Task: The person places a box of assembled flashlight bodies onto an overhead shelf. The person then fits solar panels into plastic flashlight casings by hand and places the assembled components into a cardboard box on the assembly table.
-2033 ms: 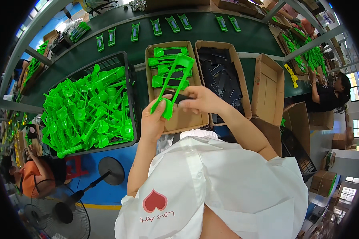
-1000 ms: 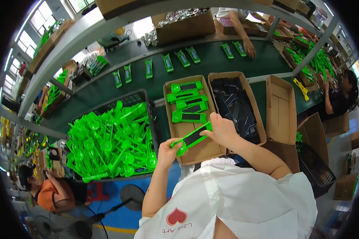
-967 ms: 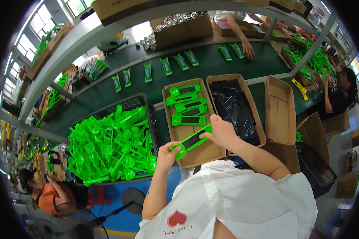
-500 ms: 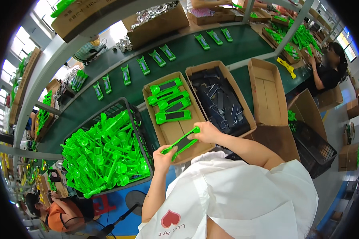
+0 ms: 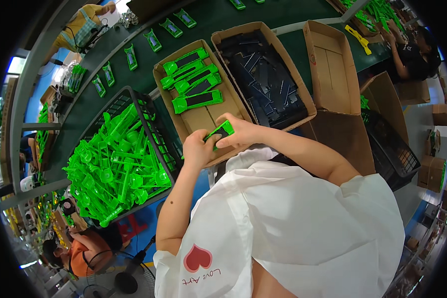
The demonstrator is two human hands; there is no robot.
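Both my hands hold a green plastic frame with a black insert (image 5: 225,130) in front of my body, over the near end of a cardboard box (image 5: 211,121). My left hand (image 5: 196,149) grips its lower left end, and my right hand (image 5: 238,132) grips the upper right end. Fingers and thumbs hide much of the piece. Several similar green frames with black inserts (image 5: 197,99) lie in that box beyond my hands. To its right, a second cardboard box (image 5: 309,104) holds many loose black flat parts (image 5: 265,74).
On the left, a black crate (image 5: 143,110) is heaped with green plastic parts (image 5: 119,159). A shallow cardboard box (image 5: 335,74) stands right of the black parts. Green pieces (image 5: 153,39) lie along the green conveyor (image 5: 203,27). Co-workers are at both sides; a fan (image 5: 126,282) stands lower left.
My view has shifted, so the boxes and crate appear higher and further left. My hands have drawn closer together on the green frame, covering more of it.
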